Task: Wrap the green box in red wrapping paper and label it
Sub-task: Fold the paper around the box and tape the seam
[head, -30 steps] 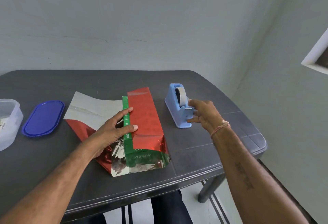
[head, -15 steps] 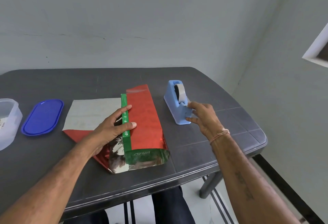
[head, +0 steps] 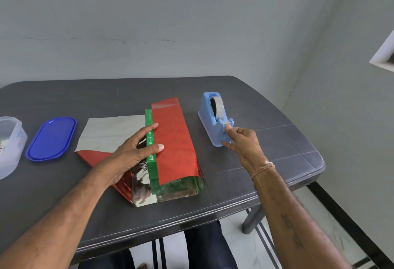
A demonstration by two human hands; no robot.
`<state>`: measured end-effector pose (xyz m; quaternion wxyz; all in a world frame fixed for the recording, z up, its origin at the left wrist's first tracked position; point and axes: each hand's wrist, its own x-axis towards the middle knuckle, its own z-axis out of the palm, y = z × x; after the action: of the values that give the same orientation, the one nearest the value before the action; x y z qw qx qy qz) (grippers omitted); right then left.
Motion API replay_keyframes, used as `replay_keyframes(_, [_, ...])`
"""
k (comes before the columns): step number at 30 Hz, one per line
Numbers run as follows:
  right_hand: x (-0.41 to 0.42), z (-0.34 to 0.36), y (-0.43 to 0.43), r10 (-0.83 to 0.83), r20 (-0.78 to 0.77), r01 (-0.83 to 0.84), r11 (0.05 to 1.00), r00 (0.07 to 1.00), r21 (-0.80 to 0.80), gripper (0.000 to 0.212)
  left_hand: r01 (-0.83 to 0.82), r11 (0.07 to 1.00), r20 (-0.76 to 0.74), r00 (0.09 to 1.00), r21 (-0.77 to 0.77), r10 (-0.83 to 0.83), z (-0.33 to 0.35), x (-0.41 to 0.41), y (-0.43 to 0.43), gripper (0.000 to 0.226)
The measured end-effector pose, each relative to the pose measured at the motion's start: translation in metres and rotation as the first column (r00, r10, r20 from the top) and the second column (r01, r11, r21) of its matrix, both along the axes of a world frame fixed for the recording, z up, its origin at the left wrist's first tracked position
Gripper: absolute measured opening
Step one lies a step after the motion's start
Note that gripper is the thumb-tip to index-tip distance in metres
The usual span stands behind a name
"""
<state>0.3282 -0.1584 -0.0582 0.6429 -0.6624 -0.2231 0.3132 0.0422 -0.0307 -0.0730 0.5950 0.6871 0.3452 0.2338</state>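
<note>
- Trouble looked likeliest at the seam: the left hand [head: 136, 151] lay flat with straight fingers, pressing the edge of the red wrapping paper [head: 173, 141] down on the green box [head: 150, 147]. If that hand lifted, the glossy flap would probably spring back.
- The green box lay mid-counter on the sheet. The right flap was folded over it, so only a narrow green strip showed beside the flap's edge.
- The other flap was still spread flat on the counter [head: 277, 151], white side up, so the wrap was far from closed.
- The right hand [head: 241, 143] was at the cutter of the blue tape dispenser [head: 213, 123], one fingertip on the loose end of the tape [head: 218, 106]. I could not tell whether it pinched the end or merely touched it.
- A one-handed pull might drag the dispenser along the counter, or the strip might curl and stick to itself.
- The near end of the paper gaped open, and its mirrored lining could crumple if the box shifted.
- A clear plastic container [head: 10, 141] stood at the far left, uncovered. Something lay inside, too indistinct to name.
- Its blue lid [head: 52, 138] lay on the counter just beside it.
</note>
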Motion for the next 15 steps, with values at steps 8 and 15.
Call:
replay_keyframes(8, [0.005,-0.001,0.002,-0.042,0.066,0.041,0.999,0.997,0.015,0.025,0.000,1.000,0.013,1.000,-0.014,0.001,0.003,0.001,-0.003,0.072])
replay_keyframes(15, [0.010,-0.006,0.003,-0.040,0.091,0.043,0.998,0.995,-0.035,0.028,-0.016,1.000,0.007,1.000,-0.003,0.016,0.008,0.001,-0.007,0.071])
